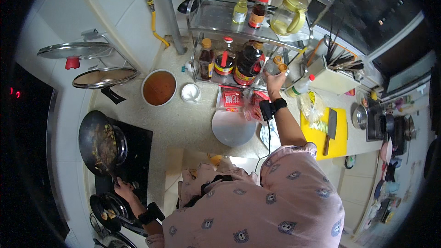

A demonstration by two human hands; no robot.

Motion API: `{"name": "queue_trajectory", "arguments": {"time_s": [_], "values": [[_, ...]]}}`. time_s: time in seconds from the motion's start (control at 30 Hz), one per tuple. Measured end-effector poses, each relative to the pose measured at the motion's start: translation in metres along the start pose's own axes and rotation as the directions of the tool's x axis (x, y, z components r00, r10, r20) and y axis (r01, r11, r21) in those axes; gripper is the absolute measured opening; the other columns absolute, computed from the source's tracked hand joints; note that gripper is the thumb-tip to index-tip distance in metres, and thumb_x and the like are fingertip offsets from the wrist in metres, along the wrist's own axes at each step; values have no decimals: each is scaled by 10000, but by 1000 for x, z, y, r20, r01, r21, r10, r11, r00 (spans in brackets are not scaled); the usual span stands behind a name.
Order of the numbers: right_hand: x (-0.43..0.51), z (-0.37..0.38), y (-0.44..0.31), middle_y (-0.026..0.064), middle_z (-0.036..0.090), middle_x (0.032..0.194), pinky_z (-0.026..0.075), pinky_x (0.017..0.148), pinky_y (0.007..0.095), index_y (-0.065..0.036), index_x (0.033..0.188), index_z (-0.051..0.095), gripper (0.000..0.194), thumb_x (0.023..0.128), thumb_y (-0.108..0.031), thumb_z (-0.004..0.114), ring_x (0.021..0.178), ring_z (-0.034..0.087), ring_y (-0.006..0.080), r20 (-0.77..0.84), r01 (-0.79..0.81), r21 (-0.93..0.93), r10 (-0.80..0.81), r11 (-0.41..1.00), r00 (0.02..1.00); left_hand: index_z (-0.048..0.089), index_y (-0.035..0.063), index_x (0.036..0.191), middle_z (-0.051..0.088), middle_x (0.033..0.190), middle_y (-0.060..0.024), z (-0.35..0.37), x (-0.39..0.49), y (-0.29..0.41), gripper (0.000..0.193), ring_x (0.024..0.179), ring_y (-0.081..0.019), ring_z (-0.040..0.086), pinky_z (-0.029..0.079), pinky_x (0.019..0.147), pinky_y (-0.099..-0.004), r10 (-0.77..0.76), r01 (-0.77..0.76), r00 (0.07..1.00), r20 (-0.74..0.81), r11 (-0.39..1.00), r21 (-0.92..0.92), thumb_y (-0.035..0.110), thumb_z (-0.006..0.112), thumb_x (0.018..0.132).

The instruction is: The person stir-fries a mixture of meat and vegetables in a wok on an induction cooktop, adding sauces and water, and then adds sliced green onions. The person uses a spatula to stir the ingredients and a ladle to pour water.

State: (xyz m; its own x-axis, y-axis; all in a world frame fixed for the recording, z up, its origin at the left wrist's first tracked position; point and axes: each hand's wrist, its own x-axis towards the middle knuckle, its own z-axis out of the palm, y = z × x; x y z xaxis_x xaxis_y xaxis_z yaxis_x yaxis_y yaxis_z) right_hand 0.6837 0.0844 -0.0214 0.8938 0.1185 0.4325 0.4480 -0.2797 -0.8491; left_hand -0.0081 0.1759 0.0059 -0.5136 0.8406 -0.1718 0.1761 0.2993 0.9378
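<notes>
My left hand (124, 189) grips the handle of a black wok (90, 134) at the left. Cooked food in brownish and green pieces (104, 144) lies in the wok, which stands tilted over the black cooktop (139, 144). My right hand (276, 82) reaches to the lower shelf of a metal rack, its fingers around a small brown-capped seasoning jar (282, 67). Another clear jar with a brown cap (276, 60) stands right beside it. The fingers partly hide the held jar. Left of that hand is a large dark sauce bottle (247, 62).
A bowl of reddish-brown liquid (159, 88) and a small white pot (190, 93) stand on the counter. Red spice packets (233, 99) lie behind a round plate (234, 129). At right, a cleaver (331, 124) rests on a yellow cutting board (339, 144). A smaller pan (100, 210) sits front left.
</notes>
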Motion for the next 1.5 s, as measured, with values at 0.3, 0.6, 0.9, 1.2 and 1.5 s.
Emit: {"name": "queue_trajectory", "arguments": {"time_s": [0.3,0.6,0.9,1.2,1.5], "values": [[42,35,63,136,546,1098,405,873,345,8,1149,493,578,683,-255,712,992,520,244,144,232,-194,-206,953,968,519,6,1026,444,577,21,13,-40,10,260,413,-68,385,276,330,-227,89,-88,995,35,995,-40,218,508,875],[33,17,82,158,638,936,467,756,364,56,945,590,336,776,-234,597,790,598,272,203,-247,-448,367,859,908,463,31,897,510,693,-46,47,-48,36,145,489,-109,472,421,393,-265,-291,326,942,170,913,-244,144,521,826],[-254,7,-220,99,602,1025,435,826,256,3,1089,546,279,811,18,532,903,567,149,919,-300,370,-394,879,-20,504,-1,917,593,845,-115,59,-47,0,131,695,-211,596,513,588,-328,-190,377,907,375,763,-526,86,543,827],[-440,99,-353,230,614,779,446,659,415,68,833,603,339,748,-259,616,749,592,372,644,326,749,-519,577,-562,613,-7,903,625,848,-94,41,-52,-6,214,770,-176,602,509,640,-313,47,177,869,493,901,-397,60,637,701],[-429,183,-339,-3,447,586,259,312,219,-17,879,560,247,886,-245,465,445,389,54,954,-309,-46,-50,950,-295,455,-48,1073,461,1044,-203,-40,-45,-32,448,961,-329,462,398,786,-438,462,-324,883,-81,726,607,182,617,724]]}}
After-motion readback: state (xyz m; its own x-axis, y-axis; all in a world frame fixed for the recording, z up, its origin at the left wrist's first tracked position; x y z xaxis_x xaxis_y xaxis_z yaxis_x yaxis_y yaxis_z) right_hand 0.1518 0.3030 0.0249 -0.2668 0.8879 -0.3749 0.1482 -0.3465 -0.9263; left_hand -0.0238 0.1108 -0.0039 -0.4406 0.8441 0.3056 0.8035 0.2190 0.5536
